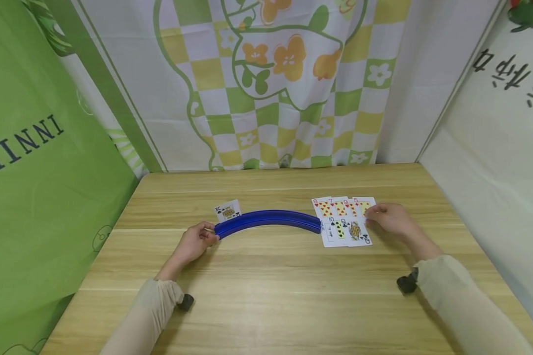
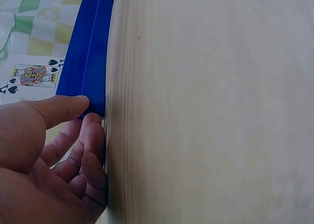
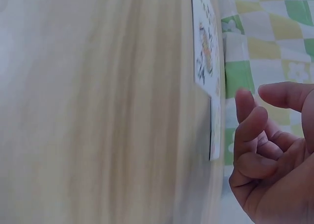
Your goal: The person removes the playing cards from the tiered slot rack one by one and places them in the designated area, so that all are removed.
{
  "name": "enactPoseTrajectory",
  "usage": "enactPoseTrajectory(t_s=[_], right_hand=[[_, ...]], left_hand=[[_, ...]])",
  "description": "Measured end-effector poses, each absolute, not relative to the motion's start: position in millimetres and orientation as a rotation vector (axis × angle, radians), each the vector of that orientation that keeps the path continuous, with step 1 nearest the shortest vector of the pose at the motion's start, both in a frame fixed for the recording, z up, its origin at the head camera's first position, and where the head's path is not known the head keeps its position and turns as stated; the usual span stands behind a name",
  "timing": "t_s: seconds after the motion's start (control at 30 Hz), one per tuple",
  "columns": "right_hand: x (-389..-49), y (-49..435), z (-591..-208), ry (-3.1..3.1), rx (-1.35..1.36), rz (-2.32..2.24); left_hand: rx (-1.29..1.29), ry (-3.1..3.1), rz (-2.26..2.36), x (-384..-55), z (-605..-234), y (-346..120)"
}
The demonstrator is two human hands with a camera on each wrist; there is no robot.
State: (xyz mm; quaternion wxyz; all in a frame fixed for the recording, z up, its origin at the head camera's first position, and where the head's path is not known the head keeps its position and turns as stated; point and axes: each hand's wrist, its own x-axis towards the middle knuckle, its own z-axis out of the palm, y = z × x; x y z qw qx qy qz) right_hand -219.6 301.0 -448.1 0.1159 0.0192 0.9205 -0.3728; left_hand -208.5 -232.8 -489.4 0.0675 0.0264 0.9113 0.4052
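A blue curved card holder (image 1: 271, 217) arches across the table. My left hand (image 1: 198, 242) grips its left end between thumb and fingers; the left wrist view shows the thumb on top of the holder (image 2: 91, 47). Behind that end is a king of spades (image 1: 227, 211), its lower edge hidden by the holder. By the right end, playing cards lie overlapping in two rows: red 8, 7, 9 and 5 at the back (image 1: 323, 207), a black 10 and a queen (image 1: 355, 231) in front. My right hand (image 1: 388, 218) is beside these cards, thumb and forefinger apart with nothing between them.
The wooden table (image 1: 266, 296) runs to a patterned curtain (image 1: 288, 128) at the back. A green cloth wall (image 1: 49, 197) is on the left and a white one (image 1: 493, 172) on the right. Small black devices sit at both wrists.
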Motion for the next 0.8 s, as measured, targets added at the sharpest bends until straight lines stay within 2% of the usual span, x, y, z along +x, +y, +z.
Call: enactPoseTrajectory(t_s=[0.8], right_hand=[[-229.5, 266.4, -438.8, 2.534, 0.026, -1.359]], left_hand=[[0.071, 2.743, 1.23, -208.5, -489.3, -232.8]])
